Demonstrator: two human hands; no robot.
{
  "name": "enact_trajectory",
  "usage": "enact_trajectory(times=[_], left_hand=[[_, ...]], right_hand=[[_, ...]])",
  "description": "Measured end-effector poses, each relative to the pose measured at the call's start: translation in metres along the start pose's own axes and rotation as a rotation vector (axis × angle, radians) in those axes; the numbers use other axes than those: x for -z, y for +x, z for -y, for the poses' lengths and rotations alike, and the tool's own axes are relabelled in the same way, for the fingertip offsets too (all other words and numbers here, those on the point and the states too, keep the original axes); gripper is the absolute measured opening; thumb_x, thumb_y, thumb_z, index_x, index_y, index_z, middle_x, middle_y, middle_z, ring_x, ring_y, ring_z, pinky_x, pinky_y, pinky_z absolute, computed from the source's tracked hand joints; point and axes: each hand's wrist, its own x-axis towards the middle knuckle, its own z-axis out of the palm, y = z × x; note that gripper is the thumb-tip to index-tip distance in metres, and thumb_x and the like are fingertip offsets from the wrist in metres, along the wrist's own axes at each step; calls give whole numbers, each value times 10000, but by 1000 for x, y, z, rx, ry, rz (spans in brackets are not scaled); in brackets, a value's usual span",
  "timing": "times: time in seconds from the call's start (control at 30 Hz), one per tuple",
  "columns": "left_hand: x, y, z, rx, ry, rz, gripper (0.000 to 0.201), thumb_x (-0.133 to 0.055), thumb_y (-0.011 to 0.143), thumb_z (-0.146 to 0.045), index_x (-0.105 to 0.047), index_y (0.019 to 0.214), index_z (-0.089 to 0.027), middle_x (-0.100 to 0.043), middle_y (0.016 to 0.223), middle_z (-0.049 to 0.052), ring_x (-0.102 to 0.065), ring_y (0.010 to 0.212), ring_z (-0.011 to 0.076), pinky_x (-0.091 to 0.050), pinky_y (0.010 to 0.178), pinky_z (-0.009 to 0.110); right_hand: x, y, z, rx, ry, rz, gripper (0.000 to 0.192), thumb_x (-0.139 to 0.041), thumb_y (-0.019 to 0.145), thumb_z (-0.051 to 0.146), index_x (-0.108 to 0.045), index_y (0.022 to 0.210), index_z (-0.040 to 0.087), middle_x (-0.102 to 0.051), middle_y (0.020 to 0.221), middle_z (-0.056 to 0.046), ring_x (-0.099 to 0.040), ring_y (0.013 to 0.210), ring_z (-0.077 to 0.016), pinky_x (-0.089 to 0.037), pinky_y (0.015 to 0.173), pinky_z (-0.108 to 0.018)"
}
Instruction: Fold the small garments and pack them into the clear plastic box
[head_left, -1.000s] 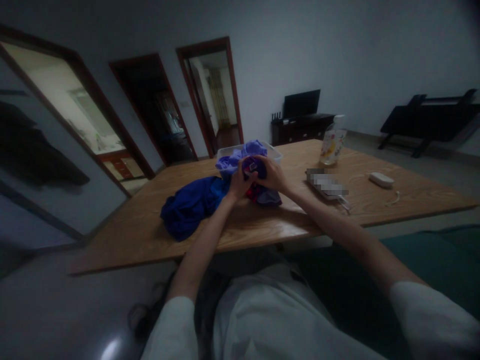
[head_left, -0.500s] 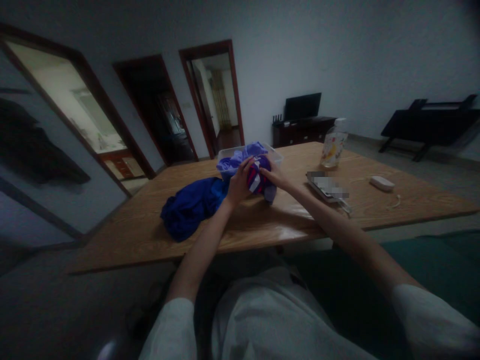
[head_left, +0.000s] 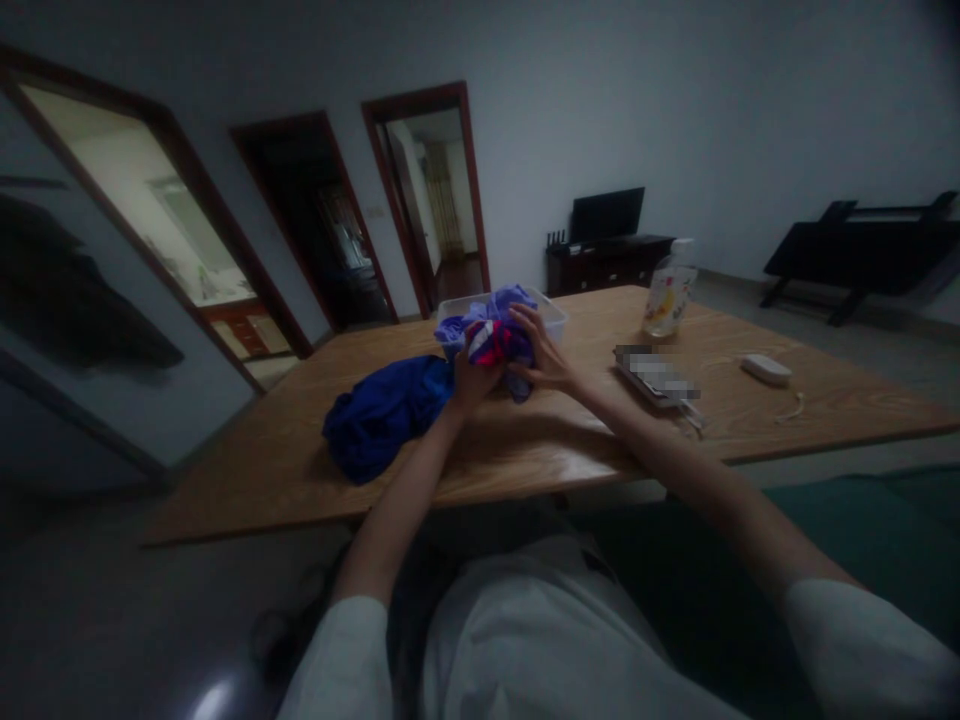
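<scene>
A bunched purple, red and white cloth (head_left: pixel 491 343) is held up over the table in front of the plastic tub. My left hand (head_left: pixel 474 380) is closed around it from below and the left. At its right side, my right hand (head_left: pixel 551 362) has its fingers spread, the fingertips close to or touching the cloth. A grey-purple piece of cloth (head_left: pixel 517 388) hangs beneath. Behind, lavender cloth (head_left: pixel 510 298) fills the clear plastic tub (head_left: pixel 553 318). To the left of my left hand lies a crumpled blue garment (head_left: pixel 386 415).
On the right part of the wooden table (head_left: pixel 262 480) are a pump bottle (head_left: pixel 667 295), a partly blurred flat device (head_left: pixel 652 378), a white case (head_left: pixel 766 369) and a small white cord (head_left: pixel 791 407). A green seat (head_left: pixel 840 540) is at the near right.
The bunched cloth has turned and shifted left, now showing more red. My left hand has moved under it, and my right hand has loosened with its fingers spread.
</scene>
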Motion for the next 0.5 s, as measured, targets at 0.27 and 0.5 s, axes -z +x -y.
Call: enact_trajectory(times=[0.27,0.5], left_hand=[[-10,10,-2,314,-230,-83,416,-747,954,-377,-645,1291,-157,-707,1353,148,-665,1300,285,-457,1227,510],[-6,19,-15,480,-531,-230,421,-751,953,-374,-641,1314,-187,-720,1349,127,-696,1265,261,-517,1173,469]], right_hand=[[-5,-2,4,49,-167,29,1056,-733,943,516,-51,1737,374,-56,1801,-115,-246,1635,-417,-399,1254,-630],[-10,-8,-6,26,-238,133,1220,-870,823,386,-65,1739,361,-33,1802,-135,-340,1586,-450,-471,1189,-625]])
